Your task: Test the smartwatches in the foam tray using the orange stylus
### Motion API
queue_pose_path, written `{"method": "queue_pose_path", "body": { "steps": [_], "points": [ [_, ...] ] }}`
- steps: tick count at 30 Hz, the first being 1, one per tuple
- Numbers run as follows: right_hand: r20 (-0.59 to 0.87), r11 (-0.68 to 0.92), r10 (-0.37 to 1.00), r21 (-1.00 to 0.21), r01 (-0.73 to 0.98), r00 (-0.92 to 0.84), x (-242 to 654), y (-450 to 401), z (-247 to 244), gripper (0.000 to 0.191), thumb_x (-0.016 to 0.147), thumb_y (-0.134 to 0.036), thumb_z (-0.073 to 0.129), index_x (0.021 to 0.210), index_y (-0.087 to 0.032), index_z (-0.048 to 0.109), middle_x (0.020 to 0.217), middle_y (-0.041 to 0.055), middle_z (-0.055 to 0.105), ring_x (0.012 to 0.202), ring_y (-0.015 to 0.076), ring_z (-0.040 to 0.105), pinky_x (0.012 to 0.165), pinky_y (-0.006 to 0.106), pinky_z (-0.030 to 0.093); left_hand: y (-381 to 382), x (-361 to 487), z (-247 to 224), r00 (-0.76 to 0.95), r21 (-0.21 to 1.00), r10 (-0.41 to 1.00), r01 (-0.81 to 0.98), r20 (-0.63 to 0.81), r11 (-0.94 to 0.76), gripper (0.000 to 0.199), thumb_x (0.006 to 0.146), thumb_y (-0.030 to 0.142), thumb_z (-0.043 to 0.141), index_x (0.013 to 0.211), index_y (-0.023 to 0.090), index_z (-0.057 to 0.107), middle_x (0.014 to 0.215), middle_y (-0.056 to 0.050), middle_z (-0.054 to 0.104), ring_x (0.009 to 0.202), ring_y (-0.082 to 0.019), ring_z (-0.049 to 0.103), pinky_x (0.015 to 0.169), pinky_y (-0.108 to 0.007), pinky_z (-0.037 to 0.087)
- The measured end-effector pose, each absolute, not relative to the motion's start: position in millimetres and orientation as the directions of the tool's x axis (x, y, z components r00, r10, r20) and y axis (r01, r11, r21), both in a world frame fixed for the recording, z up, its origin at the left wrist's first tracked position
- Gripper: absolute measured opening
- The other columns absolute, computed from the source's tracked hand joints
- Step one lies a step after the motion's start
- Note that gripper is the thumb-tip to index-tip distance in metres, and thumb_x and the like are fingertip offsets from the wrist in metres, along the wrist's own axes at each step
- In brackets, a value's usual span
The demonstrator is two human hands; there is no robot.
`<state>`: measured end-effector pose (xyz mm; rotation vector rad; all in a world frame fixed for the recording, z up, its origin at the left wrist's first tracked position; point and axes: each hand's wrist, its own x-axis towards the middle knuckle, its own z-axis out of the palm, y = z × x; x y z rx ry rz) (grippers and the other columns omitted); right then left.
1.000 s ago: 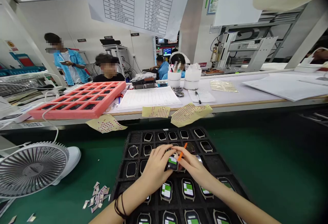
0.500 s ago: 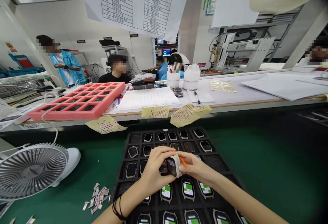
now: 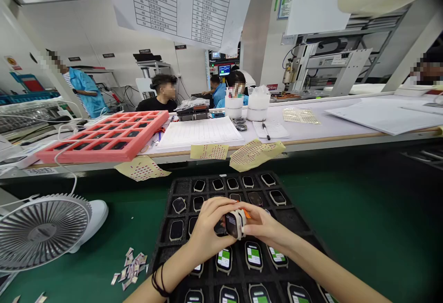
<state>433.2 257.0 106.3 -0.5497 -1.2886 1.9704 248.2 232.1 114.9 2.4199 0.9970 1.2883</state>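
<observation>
Above the black foam tray (image 3: 162, 243), my left hand (image 3: 209, 224) grips a smartwatch (image 3: 231, 225) by its edges, its dark screen facing left with faint text on it. My right hand (image 3: 261, 223) closes round a pale piece (image 3: 242, 220) at the back of the watch. A dark slit shows between that piece and the watch case. Part of an orange item (image 3: 247, 214) shows among the right fingers; its kind is hidden. Below my hands, several watches in the tray, such as this watch (image 3: 254, 257), have lit green and white screens. Watches farther back have dark screens.
A white fan (image 3: 44, 231) stands at the left, with small paper scraps (image 3: 130, 268) beside it on the green mat. On the shelf are a pink foam tray (image 3: 93, 155), a paper form (image 3: 202, 132) and white cups (image 3: 234, 107). Yellow dotted sheets (image 3: 209, 151) hang from its edge.
The fingers of my right hand have shifted slightly, and less of the orange item shows. The dark slit beside the pale piece is plainer. Behind, the standing person at left has moved left.
</observation>
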Motion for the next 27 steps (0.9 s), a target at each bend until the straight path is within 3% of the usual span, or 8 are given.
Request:
{"method": "queue_pose_path", "body": {
  "steps": [10, 13, 15, 16, 18, 21, 27],
  "points": [
    [0.073, -0.212, 0.752, -0.914, -0.346, -0.655, 428, 252, 105, 0.046, 0.067, -0.030, 0.082, 0.108, -0.021, 0.063, 0.095, 0.0054, 0.068, 0.095, 0.0237, 0.063, 0.085, 0.037, 0.048, 232, 251, 116, 0.376, 0.473, 0.629, 0.430, 0.680, -0.769, 0.050, 0.068, 0.009, 0.068, 0.115, 0.024, 0.057, 0.115, -0.008, 0.062, 0.108, -0.025, 0.055, 0.092, -0.042, 0.046],
    [0.113, -0.121, 0.798, -0.932, -0.341, -0.592, 431, 258, 110, 0.055, 0.064, -0.033, 0.084, 0.113, -0.022, 0.061, 0.111, 0.0081, 0.067, 0.106, 0.0258, 0.061, 0.091, 0.040, 0.047, 233, 249, 116, 0.329, 0.513, 0.674, 0.457, 0.661, -0.727, 0.049, 0.069, 0.012, 0.069, 0.114, 0.024, 0.058, 0.121, -0.010, 0.058, 0.112, -0.027, 0.054, 0.092, -0.044, 0.046],
    [0.172, -0.004, 0.861, -0.939, -0.344, -0.479, 437, 261, 118, 0.050, 0.070, -0.034, 0.081, 0.114, -0.024, 0.060, 0.118, 0.0085, 0.066, 0.110, 0.0257, 0.060, 0.092, 0.040, 0.048, 233, 247, 116, 0.284, 0.550, 0.703, 0.460, 0.652, -0.697, 0.047, 0.068, 0.013, 0.071, 0.112, 0.024, 0.059, 0.124, -0.011, 0.055, 0.115, -0.028, 0.053, 0.092, -0.044, 0.048],
    [0.211, 0.071, 0.892, -0.938, -0.339, -0.399, 441, 261, 122, 0.040, 0.077, -0.036, 0.075, 0.112, -0.024, 0.061, 0.115, 0.0084, 0.068, 0.106, 0.0246, 0.062, 0.091, 0.040, 0.050, 233, 246, 116, 0.265, 0.572, 0.715, 0.452, 0.647, -0.685, 0.046, 0.067, 0.014, 0.072, 0.111, 0.023, 0.059, 0.125, -0.012, 0.056, 0.115, -0.028, 0.053, 0.092, -0.044, 0.048],
    [0.307, 0.213, 0.910, -0.923, -0.321, -0.279, 449, 257, 128, 0.023, 0.091, -0.039, 0.056, 0.103, -0.021, 0.065, 0.092, 0.0074, 0.075, 0.080, 0.0212, 0.071, 0.080, 0.038, 0.054, 233, 245, 116, 0.241, 0.623, 0.746, 0.426, 0.621, -0.656, 0.047, 0.066, 0.014, 0.074, 0.110, 0.022, 0.059, 0.120, -0.011, 0.060, 0.112, -0.027, 0.057, 0.091, -0.042, 0.050],
    [0.447, 0.359, 0.861, -0.873, -0.331, -0.244, 457, 247, 129, 0.040, 0.099, -0.042, 0.037, 0.097, -0.017, 0.068, 0.062, 0.0054, 0.073, 0.047, 0.0184, 0.066, 0.055, 0.033, 0.055, 232, 245, 116, 0.227, 0.691, 0.800, 0.411, 0.555, -0.595, 0.048, 0.065, 0.016, 0.076, 0.110, 0.021, 0.060, 0.107, -0.008, 0.068, 0.098, -0.024, 0.065, 0.085, -0.038, 0.054],
    [0.582, 0.523, 0.805, -0.789, -0.323, -0.118, 456, 235, 124, 0.042, 0.099, -0.041, 0.037, 0.085, -0.020, 0.070, 0.068, 0.0061, 0.075, 0.056, 0.0199, 0.070, 0.057, 0.032, 0.056, 230, 245, 115, 0.211, 0.699, 0.815, 0.426, 0.540, -0.574, 0.050, 0.063, 0.019, 0.079, 0.110, 0.020, 0.062, 0.106, -0.007, 0.071, 0.096, -0.025, 0.067, 0.084, -0.036, 0.055]
  ]
}}
